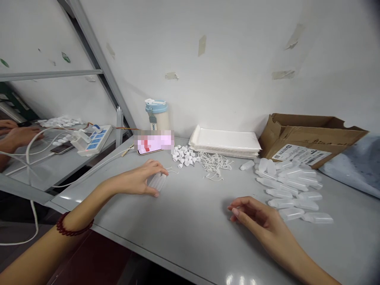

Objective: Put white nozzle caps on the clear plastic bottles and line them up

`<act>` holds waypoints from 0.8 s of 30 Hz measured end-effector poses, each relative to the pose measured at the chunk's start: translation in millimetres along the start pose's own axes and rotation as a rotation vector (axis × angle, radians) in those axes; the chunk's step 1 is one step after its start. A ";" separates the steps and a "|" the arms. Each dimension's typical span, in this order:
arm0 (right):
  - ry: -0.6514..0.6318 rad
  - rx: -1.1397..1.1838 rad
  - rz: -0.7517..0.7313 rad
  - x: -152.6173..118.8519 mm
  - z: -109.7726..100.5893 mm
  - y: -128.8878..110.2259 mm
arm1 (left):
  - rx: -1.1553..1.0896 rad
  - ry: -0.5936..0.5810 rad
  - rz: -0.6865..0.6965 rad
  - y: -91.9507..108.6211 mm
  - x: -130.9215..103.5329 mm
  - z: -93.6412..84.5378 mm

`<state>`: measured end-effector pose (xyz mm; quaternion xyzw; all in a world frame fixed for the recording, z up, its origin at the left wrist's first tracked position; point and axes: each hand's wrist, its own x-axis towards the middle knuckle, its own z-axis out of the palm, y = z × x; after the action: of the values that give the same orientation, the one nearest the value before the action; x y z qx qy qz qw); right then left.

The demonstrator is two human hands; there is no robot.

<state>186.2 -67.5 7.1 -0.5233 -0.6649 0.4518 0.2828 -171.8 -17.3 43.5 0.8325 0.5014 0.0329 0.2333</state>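
My left hand [145,178] has its thumb and fingers around a small translucent plastic bottle [158,182] at the table's left. A thin white cord [173,171] shows beside that bottle's top. Above the middle right of the table is my right hand [255,219], its fingers loosely curved and apart from the thumb, with nothing seen in it. More translucent bottles [292,184] lie in a loose group to its right. Between the hands, farther back, are a heap of small white caps [184,155] and a tangle of white cords [216,164].
A stack of white trays [225,139], an open cardboard box [308,138], a phone [154,143] and a blue-lidded tumbler [157,114] stand along the wall. At left, another person's hands [22,136] are near a power strip [95,140] and cables.
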 end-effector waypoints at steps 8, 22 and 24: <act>0.079 0.005 -0.049 0.7 -8.8 -4.1 | 0.041 0.022 0.001 19.2 3.9 -8.5; 0.508 -0.648 -0.401 31.7 -69.8 28.1 | 0.179 0.209 0.158 102.0 101.1 41.3; 0.496 -0.712 -0.421 32.8 -70.7 31.9 | 0.189 0.227 0.160 101.3 103.8 50.6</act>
<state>250.7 -13.3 5.9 -0.5336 -0.7822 -0.0094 0.3214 -22.7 13.6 22.6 0.8789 0.4575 0.0978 0.0928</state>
